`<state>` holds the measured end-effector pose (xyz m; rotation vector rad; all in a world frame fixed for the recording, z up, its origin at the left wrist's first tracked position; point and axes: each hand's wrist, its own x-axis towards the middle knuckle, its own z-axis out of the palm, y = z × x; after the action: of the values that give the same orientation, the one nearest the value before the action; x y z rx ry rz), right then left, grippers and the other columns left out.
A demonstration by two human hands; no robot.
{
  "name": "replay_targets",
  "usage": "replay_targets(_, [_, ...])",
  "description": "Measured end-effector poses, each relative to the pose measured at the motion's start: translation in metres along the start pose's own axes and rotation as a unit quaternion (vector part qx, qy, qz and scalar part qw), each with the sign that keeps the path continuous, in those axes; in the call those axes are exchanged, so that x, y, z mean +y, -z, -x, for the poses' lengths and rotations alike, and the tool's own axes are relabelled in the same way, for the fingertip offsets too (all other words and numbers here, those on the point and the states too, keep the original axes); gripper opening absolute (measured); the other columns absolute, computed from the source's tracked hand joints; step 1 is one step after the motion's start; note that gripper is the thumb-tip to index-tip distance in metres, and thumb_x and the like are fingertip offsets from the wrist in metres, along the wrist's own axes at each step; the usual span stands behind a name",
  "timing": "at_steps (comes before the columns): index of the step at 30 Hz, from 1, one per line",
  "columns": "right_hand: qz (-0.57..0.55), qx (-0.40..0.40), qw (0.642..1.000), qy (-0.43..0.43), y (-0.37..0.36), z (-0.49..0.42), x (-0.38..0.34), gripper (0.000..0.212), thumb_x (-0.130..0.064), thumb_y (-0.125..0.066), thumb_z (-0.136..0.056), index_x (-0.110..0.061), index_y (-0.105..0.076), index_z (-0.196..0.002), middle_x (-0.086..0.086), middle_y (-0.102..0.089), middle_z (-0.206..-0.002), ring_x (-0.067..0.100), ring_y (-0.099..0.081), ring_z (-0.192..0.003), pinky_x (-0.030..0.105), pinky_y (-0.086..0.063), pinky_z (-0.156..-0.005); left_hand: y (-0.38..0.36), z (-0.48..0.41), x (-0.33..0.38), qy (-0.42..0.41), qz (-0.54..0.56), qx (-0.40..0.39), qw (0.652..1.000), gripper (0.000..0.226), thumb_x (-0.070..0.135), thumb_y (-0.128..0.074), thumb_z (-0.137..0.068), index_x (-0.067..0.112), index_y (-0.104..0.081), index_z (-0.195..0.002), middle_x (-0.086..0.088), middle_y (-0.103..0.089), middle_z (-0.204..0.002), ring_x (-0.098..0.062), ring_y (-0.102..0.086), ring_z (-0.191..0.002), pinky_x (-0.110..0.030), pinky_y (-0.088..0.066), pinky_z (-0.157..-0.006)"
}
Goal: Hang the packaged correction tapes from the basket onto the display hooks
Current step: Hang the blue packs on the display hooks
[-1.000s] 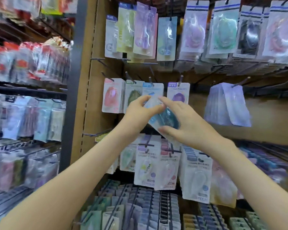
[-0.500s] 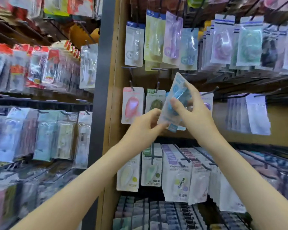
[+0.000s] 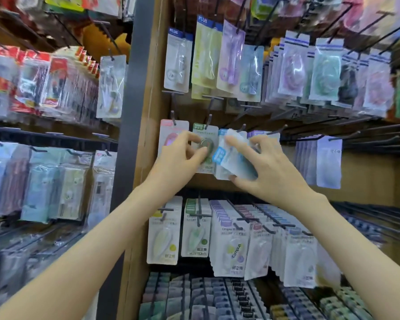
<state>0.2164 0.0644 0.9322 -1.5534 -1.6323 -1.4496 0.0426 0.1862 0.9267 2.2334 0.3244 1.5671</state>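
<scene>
PLUS heads the white pack [image 3: 178, 63] and the yellow-green pack [image 3: 203, 54] above; Campus runs up a lower pack [image 3: 234, 248]

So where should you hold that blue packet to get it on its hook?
By its lower half, from the front and right, as the right hand does: the blue packet is flat, and its top header must stay free to meet the hook.

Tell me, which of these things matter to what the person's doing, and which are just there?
In the job: blue packs, gripped by right hand; left hand by green pack; hook above them.
Just there: pink pack; PLUS packs above; Campus packs below; red packs, left shelf.
</scene>
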Motion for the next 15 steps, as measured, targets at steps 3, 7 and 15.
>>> replay_targets(3, [-0.014, 0.029, 0.981, -0.192, -0.001, -0.015, 0.000, 0.078, -0.058, -0.066, -0.081, -0.036, -0.032, -0.148, 0.009, -0.034, -0.112, 0.025, -0.030, -0.105, 0.037, -0.038, -0.085, 0.010, -0.004, -0.026, -0.137, -0.236, 0.202, 0.941, 0.032, 0.019, -0.063, -0.093, 0.006, -0.057, -0.123, -0.014, -0.063, -0.114, -0.031, -0.058, -0.104, -0.037, -0.046, -0.084])
replay_targets(7, [0.016, -0.009, 0.959, -0.282, -0.014, -0.030, -0.007, 0.081, -0.061, -0.057, -0.086, -0.033, -0.021, -0.153, 0.014, -0.032, -0.129, 0.035, -0.030, -0.120, 0.042, -0.040, -0.093, 0.018, -0.010, -0.060, -0.134, -0.369, 0.235, 0.889, 0.064, -0.008, -0.066, -0.076, 0.004, -0.049, -0.136, -0.032, -0.044, -0.136, -0.049, -0.042, -0.124, -0.056, -0.036, -0.103])
replay_targets(15, [-0.017, 0.024, 0.940, -0.340, -0.027, -0.040, -0.020, 0.083, -0.064, -0.051, -0.088, -0.027, -0.018, -0.154, 0.015, -0.032, -0.134, 0.033, -0.030, -0.123, 0.042, -0.043, -0.086, 0.023, -0.008, -0.080, -0.159, -0.422, 0.214, 0.867, 0.070, -0.016, -0.067, -0.068, 0.003, -0.052, -0.135, -0.033, -0.036, -0.145, -0.052, -0.031, -0.134, -0.059, -0.029, -0.109])
